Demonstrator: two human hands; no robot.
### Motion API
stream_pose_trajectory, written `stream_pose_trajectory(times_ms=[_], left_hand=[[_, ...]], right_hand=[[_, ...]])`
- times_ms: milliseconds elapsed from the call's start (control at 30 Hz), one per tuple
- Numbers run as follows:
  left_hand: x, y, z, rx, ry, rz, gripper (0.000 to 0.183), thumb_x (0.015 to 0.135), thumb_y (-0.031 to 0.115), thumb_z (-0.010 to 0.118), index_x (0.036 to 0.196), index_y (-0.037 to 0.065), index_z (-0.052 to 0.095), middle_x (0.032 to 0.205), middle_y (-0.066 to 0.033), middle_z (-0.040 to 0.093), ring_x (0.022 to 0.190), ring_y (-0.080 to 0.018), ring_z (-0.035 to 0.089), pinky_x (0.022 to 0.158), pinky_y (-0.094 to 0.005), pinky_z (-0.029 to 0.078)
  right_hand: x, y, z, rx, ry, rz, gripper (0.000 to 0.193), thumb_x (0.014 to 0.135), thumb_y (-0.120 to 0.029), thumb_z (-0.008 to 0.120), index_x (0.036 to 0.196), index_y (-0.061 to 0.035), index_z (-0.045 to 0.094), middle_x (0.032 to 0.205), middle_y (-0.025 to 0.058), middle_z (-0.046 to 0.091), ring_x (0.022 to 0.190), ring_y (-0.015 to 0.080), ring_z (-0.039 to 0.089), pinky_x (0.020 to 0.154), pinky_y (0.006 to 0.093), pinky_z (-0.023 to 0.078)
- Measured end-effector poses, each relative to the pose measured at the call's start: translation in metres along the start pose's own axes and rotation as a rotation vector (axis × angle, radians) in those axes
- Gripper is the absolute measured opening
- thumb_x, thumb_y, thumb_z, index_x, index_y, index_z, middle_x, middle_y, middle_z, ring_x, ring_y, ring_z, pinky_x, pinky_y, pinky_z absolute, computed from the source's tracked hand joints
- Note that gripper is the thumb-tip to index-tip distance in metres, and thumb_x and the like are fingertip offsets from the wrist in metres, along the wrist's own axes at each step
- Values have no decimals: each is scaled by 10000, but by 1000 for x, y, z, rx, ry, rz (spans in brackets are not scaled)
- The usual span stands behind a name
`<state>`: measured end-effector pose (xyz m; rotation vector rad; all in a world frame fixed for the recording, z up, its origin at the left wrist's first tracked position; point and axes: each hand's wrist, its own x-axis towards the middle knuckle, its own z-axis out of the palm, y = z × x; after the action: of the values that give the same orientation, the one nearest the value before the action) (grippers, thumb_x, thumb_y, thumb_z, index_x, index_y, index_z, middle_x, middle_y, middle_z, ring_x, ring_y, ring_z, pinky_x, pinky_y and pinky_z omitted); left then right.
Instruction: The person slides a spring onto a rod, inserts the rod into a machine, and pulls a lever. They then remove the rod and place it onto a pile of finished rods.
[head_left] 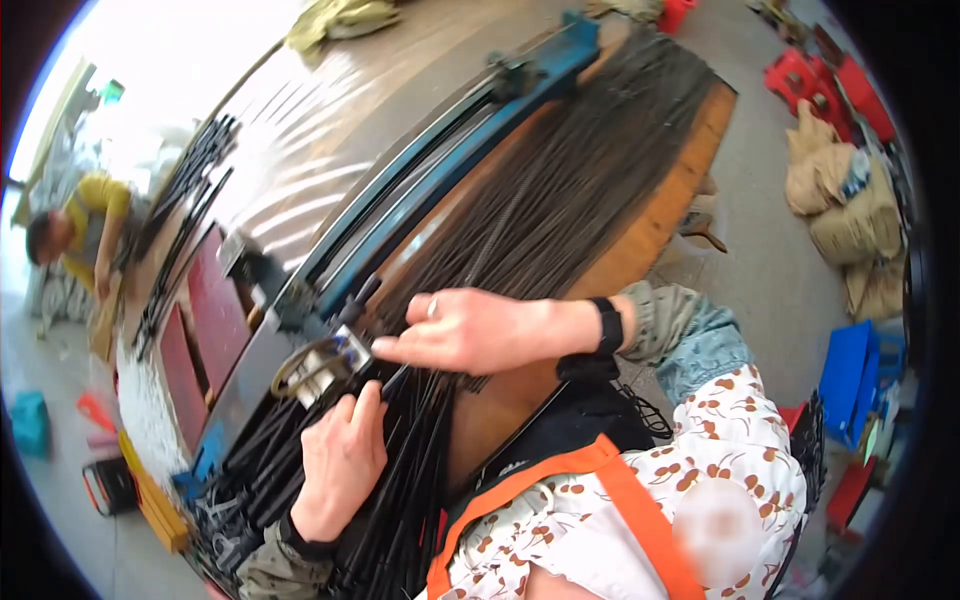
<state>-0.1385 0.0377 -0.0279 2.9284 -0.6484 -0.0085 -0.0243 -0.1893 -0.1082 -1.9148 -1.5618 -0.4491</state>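
Rods [560, 190], too many and too blurred to count, lie in 1 broad heap on the orange-brown desk [612, 264], ahead of your 2 hands. Their long axis slants from near your right hand [465, 330] toward the upper right, roughly alongside 1 long blue frame [555, 80]. They look thin, straight and dark grey-brown, packed closely together. Beside your left hand [345, 460] lies 1 bundle of black rods [410, 470], running down toward your lap. Your right index finger stretches to 1 small metal block [352, 350] by the frame's near end, the other fingers curled; your left fingers bend close together just below it. I cannot tell whether either hand is clamped on anything. Past the frame are 2 dark red boards [218, 310] and 1 co-worker [100, 205] wearing yellow.
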Motion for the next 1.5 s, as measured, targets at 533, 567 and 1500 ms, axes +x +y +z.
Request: stream_pose_trajectory(times_ms=[533,567,1500], left_hand=[[70,21,36,-120,214,64,371,905,193,619,1266,116,583,807,-107,627,693,-279,708,524,-392,558],[76,23,34,-118,137,42,356,923,215,597,1270,134,594,795,-127,640,670,-303,715,522,-407,560],[122,53,12,100,823,179,376,741,193,635,1092,63,674,825,-21,532,786,-211,532,586,-293,470]], right_hand=[[-39,69,-78,-173,-26,246,521,876,-39,742,1378,-76,608,676,131,510,567,275,500,550,383,420],[-43,72,-75,-163,-9,264,553,876,-36,744,1405,-78,589,657,120,478,554,257,474,547,374,413],[-118,180,-143,-220,453,534,448,1002,-93,656,1442,-87,571,763,-55,431,663,54,358,602,210,350]])
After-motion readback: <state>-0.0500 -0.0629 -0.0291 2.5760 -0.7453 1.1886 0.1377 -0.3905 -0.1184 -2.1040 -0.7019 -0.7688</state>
